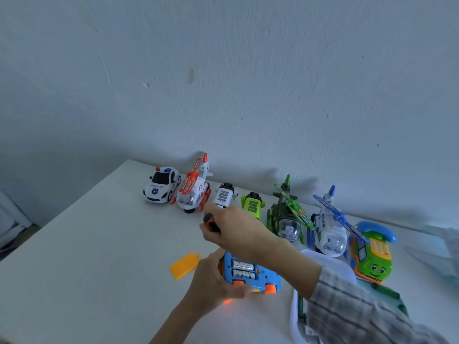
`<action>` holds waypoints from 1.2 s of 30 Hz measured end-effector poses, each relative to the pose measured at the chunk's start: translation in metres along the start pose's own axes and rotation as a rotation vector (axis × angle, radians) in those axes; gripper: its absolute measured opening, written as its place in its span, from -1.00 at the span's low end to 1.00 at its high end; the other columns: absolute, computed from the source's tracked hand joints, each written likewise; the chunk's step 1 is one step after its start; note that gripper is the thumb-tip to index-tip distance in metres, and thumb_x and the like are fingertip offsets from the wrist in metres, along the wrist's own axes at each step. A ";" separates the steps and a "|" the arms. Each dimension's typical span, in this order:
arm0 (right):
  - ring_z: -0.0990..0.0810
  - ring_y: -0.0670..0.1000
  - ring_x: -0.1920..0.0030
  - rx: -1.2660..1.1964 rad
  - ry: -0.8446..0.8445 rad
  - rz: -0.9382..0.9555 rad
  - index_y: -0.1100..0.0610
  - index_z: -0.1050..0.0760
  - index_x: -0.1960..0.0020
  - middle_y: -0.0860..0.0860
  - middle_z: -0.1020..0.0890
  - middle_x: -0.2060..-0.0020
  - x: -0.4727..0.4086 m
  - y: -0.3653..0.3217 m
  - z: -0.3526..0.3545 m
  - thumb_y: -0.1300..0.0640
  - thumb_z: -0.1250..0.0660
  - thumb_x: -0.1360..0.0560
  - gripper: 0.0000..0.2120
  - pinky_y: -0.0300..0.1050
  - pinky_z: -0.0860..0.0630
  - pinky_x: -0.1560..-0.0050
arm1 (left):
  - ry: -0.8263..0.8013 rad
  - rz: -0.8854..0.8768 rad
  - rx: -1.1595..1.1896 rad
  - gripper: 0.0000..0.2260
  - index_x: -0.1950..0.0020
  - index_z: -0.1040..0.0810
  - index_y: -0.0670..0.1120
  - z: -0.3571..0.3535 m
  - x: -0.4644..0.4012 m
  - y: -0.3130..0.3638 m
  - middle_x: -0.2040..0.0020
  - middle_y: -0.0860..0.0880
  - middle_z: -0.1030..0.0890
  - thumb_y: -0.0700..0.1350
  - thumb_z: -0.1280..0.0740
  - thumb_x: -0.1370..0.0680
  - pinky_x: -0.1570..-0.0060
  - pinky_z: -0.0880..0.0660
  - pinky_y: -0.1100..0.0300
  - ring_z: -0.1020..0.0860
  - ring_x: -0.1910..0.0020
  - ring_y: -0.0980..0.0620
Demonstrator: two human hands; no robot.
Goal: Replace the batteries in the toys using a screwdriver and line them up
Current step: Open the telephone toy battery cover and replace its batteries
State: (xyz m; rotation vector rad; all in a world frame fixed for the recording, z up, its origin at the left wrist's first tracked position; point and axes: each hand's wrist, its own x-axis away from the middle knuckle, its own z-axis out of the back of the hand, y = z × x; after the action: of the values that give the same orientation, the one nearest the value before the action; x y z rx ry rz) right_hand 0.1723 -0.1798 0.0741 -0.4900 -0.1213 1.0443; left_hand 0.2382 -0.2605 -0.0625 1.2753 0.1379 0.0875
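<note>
My left hand (211, 281) grips a blue toy car (250, 274) turned upside down, orange wheels up. Its battery bay is open and shows two silver batteries (242, 269). An orange glow shines under the car. My right hand (238, 232) holds a screwdriver (211, 223) with an orange and black handle, just above the car. The orange battery cover (183, 265) lies on the white table (99, 256) to the left of the car.
Toys stand in a row along the wall: police car (162, 184), red-white helicopter (195, 189), white robot (224, 196), green robot (253, 206), green helicopter (288, 214), blue-white helicopter (329, 229), green phone toy (372, 254). A white container (295, 316) sits at the right.
</note>
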 end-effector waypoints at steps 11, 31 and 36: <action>-0.29 -0.11 0.44 -0.081 0.074 -0.295 -0.05 -0.23 0.36 -0.09 -0.35 0.44 0.038 0.041 -0.011 0.19 -0.36 -0.45 -0.64 -0.25 -0.31 0.38 | -0.028 0.054 0.103 -0.56 -0.01 -0.55 -0.09 -0.001 0.000 0.003 0.11 -0.01 -0.68 -0.31 -0.60 -0.22 0.22 -0.61 0.14 -0.67 0.15 -0.02; -0.33 -0.06 0.43 -0.444 0.142 -0.692 0.10 -0.30 0.34 0.04 -0.35 0.42 0.042 0.053 -0.051 0.17 -0.46 -0.27 -0.70 -0.23 -0.39 0.40 | -0.017 0.012 0.076 -0.54 -0.04 -0.56 -0.05 -0.002 0.001 0.007 0.11 0.02 -0.65 -0.14 -0.56 -0.17 0.18 -0.63 0.11 -0.65 0.14 -0.02; -0.29 -0.02 0.42 -0.535 0.187 -0.679 0.12 -0.29 0.35 0.06 -0.29 0.43 0.041 0.052 -0.051 0.22 -0.42 -0.23 -0.73 -0.14 -0.35 0.40 | -0.013 0.005 0.073 -0.55 -0.03 -0.57 -0.03 0.000 -0.001 0.005 0.10 0.01 -0.66 -0.13 -0.56 -0.17 0.18 -0.63 0.01 -0.65 0.15 -0.05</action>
State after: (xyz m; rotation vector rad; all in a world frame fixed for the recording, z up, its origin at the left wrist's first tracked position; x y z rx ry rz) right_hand 0.1679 -0.1404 -0.0002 -0.9467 -0.3770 0.2832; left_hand 0.2373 -0.2589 -0.0576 1.3487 0.1277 0.0788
